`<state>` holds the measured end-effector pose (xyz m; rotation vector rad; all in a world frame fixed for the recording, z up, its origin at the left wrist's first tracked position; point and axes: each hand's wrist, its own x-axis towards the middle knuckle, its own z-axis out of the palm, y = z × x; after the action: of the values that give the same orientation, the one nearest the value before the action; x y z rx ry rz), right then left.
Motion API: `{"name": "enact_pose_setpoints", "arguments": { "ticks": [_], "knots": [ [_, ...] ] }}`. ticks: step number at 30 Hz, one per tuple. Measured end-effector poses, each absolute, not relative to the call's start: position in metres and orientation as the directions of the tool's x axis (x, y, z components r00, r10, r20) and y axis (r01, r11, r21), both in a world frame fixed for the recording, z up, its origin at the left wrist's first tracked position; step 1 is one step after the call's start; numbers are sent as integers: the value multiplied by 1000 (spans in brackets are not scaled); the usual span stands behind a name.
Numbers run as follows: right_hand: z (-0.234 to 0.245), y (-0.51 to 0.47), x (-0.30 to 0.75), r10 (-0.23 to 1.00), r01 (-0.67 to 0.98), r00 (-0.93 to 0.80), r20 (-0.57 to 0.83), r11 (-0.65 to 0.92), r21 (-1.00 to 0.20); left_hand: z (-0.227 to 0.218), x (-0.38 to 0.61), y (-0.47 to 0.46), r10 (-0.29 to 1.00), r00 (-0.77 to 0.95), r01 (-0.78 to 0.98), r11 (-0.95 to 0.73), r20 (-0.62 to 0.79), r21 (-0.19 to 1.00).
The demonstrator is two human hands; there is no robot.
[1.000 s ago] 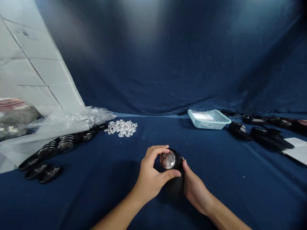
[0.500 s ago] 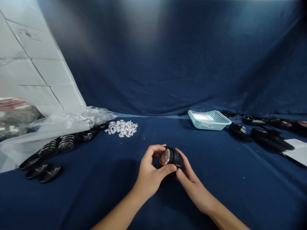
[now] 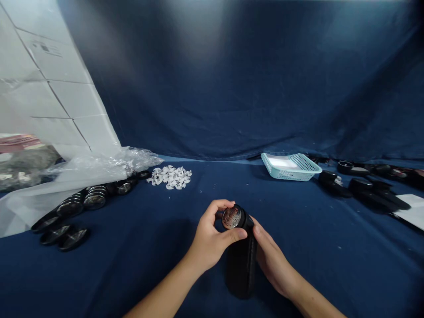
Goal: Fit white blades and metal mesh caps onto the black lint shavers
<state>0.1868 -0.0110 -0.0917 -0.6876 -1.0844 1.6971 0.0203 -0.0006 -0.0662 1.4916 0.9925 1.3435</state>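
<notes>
A black fabric shaver (image 3: 241,265) with a round, perforated metal head (image 3: 232,216) is between my hands above the blue cloth. The head faces up toward me and the long dark body points down toward the near side. My left hand (image 3: 212,238) curls around the head end, thumb in front and fingers behind the rim. Along the right side of the body, my right hand (image 3: 273,256) is closed, thumb near the neck; its fingers are mostly hidden behind the body.
Small white plastic pieces (image 3: 170,177) lie heaped at the back left. Black round caps (image 3: 94,198) are stacked beside clear plastic wrap (image 3: 132,161). A light blue basket (image 3: 291,168) holds something white. More black shaver bodies (image 3: 377,192) and a white sheet (image 3: 412,207) lie at right.
The fabric shaver has tilted so that its long body now shows below the head. My right hand has shifted slightly right along with it; my left hand keeps hold of the head.
</notes>
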Motion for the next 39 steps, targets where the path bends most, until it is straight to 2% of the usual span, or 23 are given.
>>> {"name": "enact_pose_setpoints", "arguments": {
  "ticks": [2,4,6,8,10,15,21,29,34,39],
  "knots": [
    [-90,-10,187,909,-456,-410,-78,-278,-845,-66,20,-1,954,124,12,-278,274,961],
    [-92,-5,188,833,-418,-507,-223,-464,-781,-66,20,-1,954,154,10,-262,257,965],
    [-97,0,189,736,-357,-626,-258,-565,-744,-65,20,-1,948,189,12,-262,255,965],
    [-101,3,188,733,-390,-661,-157,-515,-763,-64,19,0,942,211,17,-269,259,963],
    [-103,2,188,790,-474,-610,-66,-430,-769,-65,18,3,940,204,15,-284,275,959],
    [-103,-2,191,826,-570,-562,39,-354,-741,-69,14,11,952,120,-4,-284,282,959],
    [-99,0,191,831,-611,-555,-16,-421,-670,-72,12,16,970,60,-60,-233,237,971],
    [-97,-2,191,848,-549,-530,-24,-365,-752,-70,12,13,953,111,-63,-275,280,959],
    [-104,3,188,835,-473,-531,-146,-435,-767,-69,12,9,917,165,50,-375,363,926],
    [-108,5,187,807,-422,-563,-178,-466,-778,-60,13,2,891,228,161,-433,393,887]
  ]
}}
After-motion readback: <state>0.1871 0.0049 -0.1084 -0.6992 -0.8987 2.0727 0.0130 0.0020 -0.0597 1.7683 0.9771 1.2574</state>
